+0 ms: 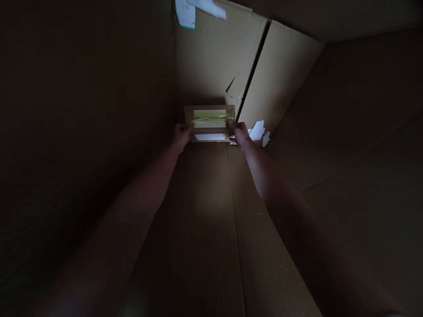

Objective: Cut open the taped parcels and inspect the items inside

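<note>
Both my arms reach down into the dim inside of a large cardboard box. Between my hands is a small cardboard box [209, 131] with white labels and clear, yellowish tape across it. My left hand [182, 134] grips its left end, fingers curled against the side. At the other end my right hand [240, 133] clasps the right edge, its thumb on the upper face. The small box sits low by the bottom of the large box; whether it touches the cardboard beneath cannot be made out.
Cardboard flaps [284, 70] with a dark gap between them make up the lit bottom. A torn white label [257, 130] lies right of my right hand, and white paper pieces [185, 14] stick near the top. Dark cardboard walls [357, 127] close in on the sides.
</note>
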